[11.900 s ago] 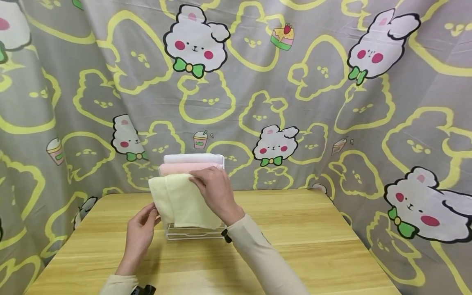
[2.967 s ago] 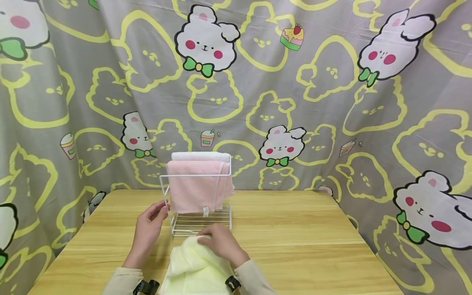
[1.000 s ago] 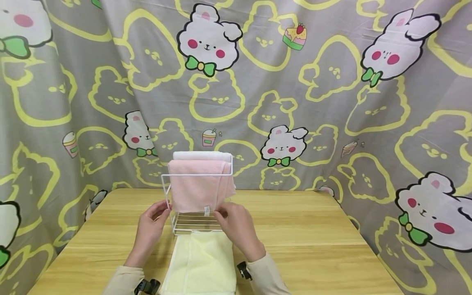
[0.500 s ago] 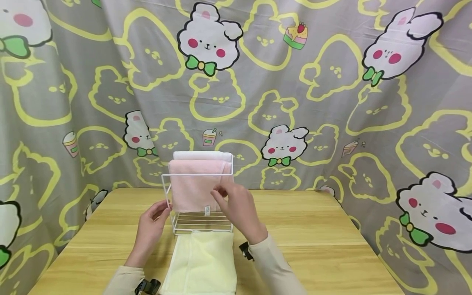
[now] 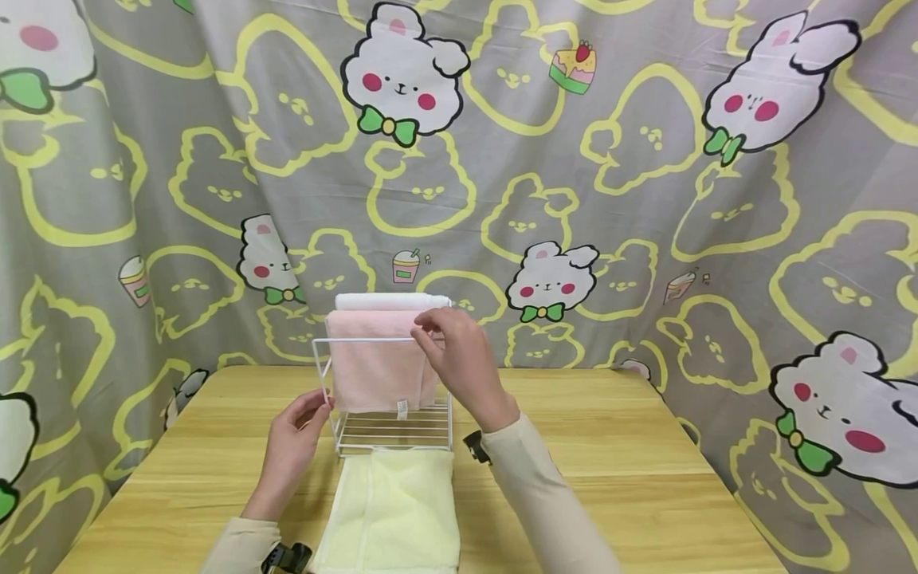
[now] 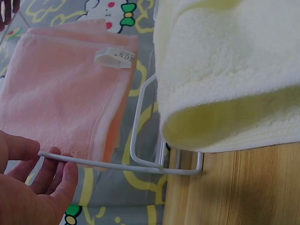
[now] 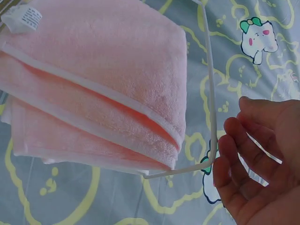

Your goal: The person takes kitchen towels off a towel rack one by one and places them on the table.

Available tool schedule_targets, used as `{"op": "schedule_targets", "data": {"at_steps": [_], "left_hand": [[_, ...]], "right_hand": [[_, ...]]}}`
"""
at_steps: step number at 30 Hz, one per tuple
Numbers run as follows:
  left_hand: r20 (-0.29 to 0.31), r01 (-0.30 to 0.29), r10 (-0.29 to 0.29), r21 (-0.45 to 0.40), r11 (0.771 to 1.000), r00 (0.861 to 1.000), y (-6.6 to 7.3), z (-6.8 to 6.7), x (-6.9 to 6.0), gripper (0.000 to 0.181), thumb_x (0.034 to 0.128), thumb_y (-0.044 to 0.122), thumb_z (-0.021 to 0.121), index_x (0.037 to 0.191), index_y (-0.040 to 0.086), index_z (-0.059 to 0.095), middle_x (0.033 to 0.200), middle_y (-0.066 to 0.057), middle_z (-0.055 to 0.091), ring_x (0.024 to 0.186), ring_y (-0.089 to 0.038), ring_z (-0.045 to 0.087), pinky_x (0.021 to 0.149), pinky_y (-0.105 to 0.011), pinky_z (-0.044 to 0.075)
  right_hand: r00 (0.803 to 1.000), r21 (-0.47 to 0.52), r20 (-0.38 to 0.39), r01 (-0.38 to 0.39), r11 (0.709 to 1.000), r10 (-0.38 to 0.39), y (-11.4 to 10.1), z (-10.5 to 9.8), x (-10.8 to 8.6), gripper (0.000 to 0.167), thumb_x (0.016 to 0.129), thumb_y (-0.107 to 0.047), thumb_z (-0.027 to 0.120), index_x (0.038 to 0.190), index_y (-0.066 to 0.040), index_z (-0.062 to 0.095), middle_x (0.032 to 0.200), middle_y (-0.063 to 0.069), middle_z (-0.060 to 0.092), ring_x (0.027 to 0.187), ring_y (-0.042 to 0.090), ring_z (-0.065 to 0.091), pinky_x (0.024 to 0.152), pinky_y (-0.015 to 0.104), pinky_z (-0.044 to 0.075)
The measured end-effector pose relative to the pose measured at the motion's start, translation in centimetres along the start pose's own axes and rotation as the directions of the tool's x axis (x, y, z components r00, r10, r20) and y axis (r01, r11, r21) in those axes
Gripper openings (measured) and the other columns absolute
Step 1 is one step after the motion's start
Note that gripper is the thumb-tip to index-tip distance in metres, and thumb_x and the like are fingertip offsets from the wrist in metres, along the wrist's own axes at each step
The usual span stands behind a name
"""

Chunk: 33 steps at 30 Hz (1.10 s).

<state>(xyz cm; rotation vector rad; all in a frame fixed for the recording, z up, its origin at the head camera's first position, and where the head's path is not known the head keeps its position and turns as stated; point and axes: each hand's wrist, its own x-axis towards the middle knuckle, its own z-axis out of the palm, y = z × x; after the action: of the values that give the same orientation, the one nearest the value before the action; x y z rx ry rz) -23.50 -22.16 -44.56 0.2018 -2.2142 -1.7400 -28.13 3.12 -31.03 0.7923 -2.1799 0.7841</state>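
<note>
On your table [image 5: 588,462] stands the rack [image 5: 362,340], with a front towel [image 5: 380,371] hanging in it and a rear towel [image 5: 390,301] behind, at twelve. A loose towel [image 5: 402,510] lies at the rack's six. Your left hand [image 5: 296,426] touches its frame at eight; your right hand [image 5: 466,363] sits between two and three. The curtain [image 5: 459,159] hangs beyond, at twelve.

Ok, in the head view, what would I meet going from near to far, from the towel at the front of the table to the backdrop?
Yellow towel → pink towel → white towel → patterned curtain.
</note>
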Motion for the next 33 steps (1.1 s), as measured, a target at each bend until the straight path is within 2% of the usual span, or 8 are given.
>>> {"op": "schedule_targets", "data": {"at_steps": [6,10,18,26,33], "left_hand": [[-0.009,-0.012,0.011,-0.011,1.000,1.000,0.0,0.1,0.0,0.033,0.1052,0.013,0.058,0.135,-0.002,0.061,0.132,-0.021,0.066,0.099,0.007,0.059,0.087,-0.005,0.048],[-0.007,-0.011,0.011,-0.003,1.000,1.000,0.1,0.2,-0.1,0.033,0.1058,0.015,0.057,0.135,-0.001,0.061,0.132,-0.020,0.066,0.102,0.003,0.061,0.087,-0.005,0.048],[0.005,-0.006,0.006,0.008,1.000,1.000,0.1,0.3,0.0,0.035,0.1071,0.017,0.055,0.137,-0.001,0.059,0.133,-0.021,0.066,0.113,-0.015,0.065,0.087,-0.006,0.048],[0.014,0.012,-0.012,0.017,1.000,1.000,0.1,0.3,0.1,0.038,0.1086,0.024,0.052,0.139,0.003,0.058,0.135,-0.018,0.066,0.119,-0.023,0.065,0.088,-0.006,0.046],[0.014,0.019,-0.019,0.016,1.000,1.000,0.0,0.1,-0.1,0.039,0.1088,0.025,0.052,0.140,0.002,0.058,0.136,-0.018,0.065,0.118,-0.019,0.066,0.088,-0.005,0.045]], "right_hand": [[0.999,-0.018,0.037,-0.022,1.000,0.022,0.2,0.3,1.3,0.015,0.096,-0.023,0.075,0.105,-0.011,0.076,0.095,0.000,0.073,0.088,0.019,0.064,0.081,0.034,0.054],[0.997,0.006,0.078,-0.024,1.000,0.023,0.0,0.4,1.9,0.019,0.095,-0.024,0.075,0.108,-0.010,0.076,0.098,0.002,0.074,0.093,0.020,0.064,0.084,0.037,0.054],[0.987,0.019,0.148,-0.068,0.997,0.065,0.4,0.7,3.6,0.027,0.094,-0.027,0.076,0.114,-0.009,0.075,0.106,0.003,0.075,0.101,0.024,0.064,0.089,0.041,0.053],[0.967,0.016,0.226,-0.123,0.992,0.116,0.4,0.8,4.8,0.031,0.095,-0.032,0.075,0.119,-0.011,0.075,0.113,0.001,0.076,0.109,0.023,0.064,0.093,0.041,0.053],[0.936,-0.029,0.304,-0.179,0.983,0.179,0.7,2.0,5.3,0.031,0.095,-0.035,0.075,0.118,-0.015,0.076,0.115,-0.001,0.075,0.111,0.020,0.066,0.095,0.039,0.054]]}}
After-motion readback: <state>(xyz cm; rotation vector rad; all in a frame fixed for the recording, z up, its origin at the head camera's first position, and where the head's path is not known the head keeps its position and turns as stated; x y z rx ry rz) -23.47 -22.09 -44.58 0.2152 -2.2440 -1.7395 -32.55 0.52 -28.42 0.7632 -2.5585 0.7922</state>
